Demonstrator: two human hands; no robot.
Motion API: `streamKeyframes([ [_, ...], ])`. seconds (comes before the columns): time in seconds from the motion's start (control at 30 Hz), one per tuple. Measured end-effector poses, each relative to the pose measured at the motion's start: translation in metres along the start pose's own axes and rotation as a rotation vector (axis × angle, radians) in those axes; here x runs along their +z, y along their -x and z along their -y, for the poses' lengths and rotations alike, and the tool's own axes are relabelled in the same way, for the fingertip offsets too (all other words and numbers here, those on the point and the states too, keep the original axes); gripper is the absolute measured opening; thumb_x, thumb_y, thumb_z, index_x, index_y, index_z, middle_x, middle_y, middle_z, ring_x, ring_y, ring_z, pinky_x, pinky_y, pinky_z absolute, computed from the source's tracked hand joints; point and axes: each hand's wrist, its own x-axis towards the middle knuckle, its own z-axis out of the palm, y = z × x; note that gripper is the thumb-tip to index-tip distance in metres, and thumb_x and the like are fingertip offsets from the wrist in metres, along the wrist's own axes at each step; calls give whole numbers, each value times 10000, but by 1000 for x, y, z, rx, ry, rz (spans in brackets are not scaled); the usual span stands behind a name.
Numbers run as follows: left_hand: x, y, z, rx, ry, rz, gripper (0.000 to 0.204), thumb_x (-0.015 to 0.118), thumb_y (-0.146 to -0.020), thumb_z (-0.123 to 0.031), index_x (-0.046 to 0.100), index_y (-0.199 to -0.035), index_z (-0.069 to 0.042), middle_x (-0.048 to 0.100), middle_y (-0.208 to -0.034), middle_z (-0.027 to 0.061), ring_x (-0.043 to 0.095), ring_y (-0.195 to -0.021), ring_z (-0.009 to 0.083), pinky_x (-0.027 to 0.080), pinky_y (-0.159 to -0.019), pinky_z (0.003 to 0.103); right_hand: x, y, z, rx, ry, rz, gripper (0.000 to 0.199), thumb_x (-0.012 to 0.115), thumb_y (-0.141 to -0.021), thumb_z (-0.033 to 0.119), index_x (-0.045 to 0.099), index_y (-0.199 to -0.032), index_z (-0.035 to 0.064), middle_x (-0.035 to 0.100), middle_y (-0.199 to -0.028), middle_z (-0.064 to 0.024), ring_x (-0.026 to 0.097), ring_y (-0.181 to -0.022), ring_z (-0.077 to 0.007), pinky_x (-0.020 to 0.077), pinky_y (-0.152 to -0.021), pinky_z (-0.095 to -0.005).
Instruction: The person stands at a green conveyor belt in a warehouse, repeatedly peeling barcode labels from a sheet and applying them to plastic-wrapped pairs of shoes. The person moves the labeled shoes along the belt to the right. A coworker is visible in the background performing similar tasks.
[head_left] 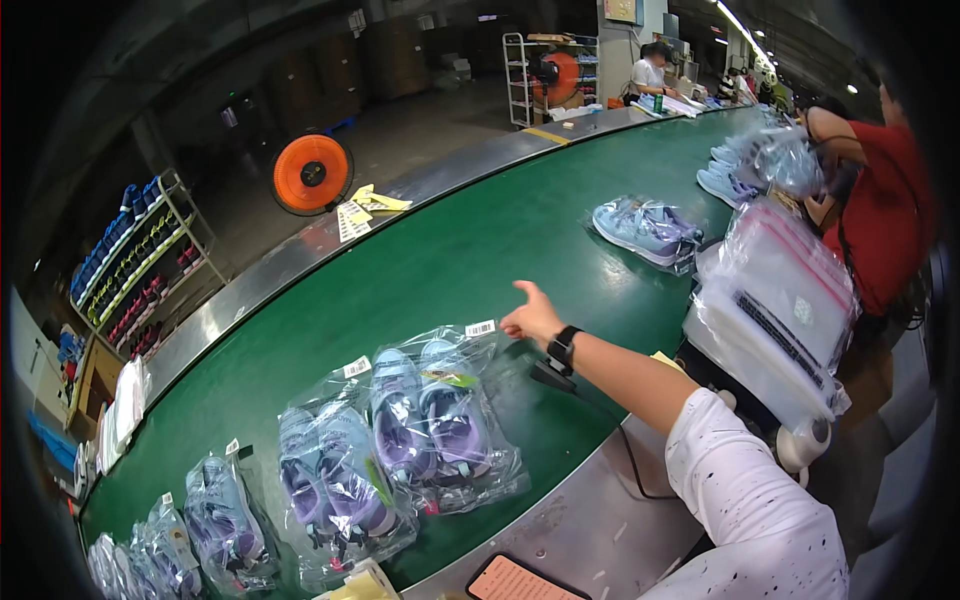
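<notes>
Phone (515,582) lies at the near metal edge of the green belt (480,250). On the belt, a clear bag of purple shoes (435,420) rests just below the right hand (530,318), which hovers over the belt, fingers apart and gripping nothing. More bagged shoes (335,485) trail leftward; blue pairs (645,230) sit farther along. The left hand is out of view.

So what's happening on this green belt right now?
A person stands at a green conveyor belt carrying pairs of purple shoes sealed in clear bags. Their right hand, wearing a black watch, reaches out open over the belt just beyond the nearest bagged pair, holding nothing. The left hand is out of view. A stack of empty bags sits to the right.
</notes>
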Motion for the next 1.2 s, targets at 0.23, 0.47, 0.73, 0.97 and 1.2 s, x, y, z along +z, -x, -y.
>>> streamKeyframes([
  [0.23,-11,-1,2,65,-21,-7,203,488,-906,-82,584,-1043,35,605,-980,108,553,-872,172,446,-807,292,77,177,-15,145,-135,280,531,694,-788,236,421,-1194,30,527,-1070,-109,530,-953,-146,459,-800,-284],
  [0.47,-5,-2,-1,27,-19,24,200,491,-905,-85,588,-1035,31,601,-970,110,545,-879,170,446,-798,293,146,85,-54,-206,79,426,535,634,-756,16,426,-1249,3,526,-1157,-116,529,-1017,-174,458,-845,-309],
  [0.73,-1,2,4,26,-29,-46,196,496,-900,-98,575,-1034,20,583,-951,103,537,-867,180,455,-781,305,-43,-88,13,-418,1180,-181,173,625,-705,172,690,-822,63,668,-854,-139,637,-832,-279,506,-772,-394],
  [0.97,1,4,-9,-6,-163,-85,201,472,-879,-31,582,-1033,35,576,-953,70,531,-867,149,428,-775,266,-201,-80,57,238,1788,-491,294,556,-817,240,660,-1042,81,587,-1155,-172,571,-1063,-322,436,-889,-455],
  [1.2,-4,-8,1,44,-138,-7,229,506,-868,-27,592,-1073,26,561,-918,38,506,-752,102,414,-666,222,-196,-97,28,-169,1652,-279,205,522,-812,158,676,-926,86,641,-955,-201,620,-924,-358,480,-820,-449],
])
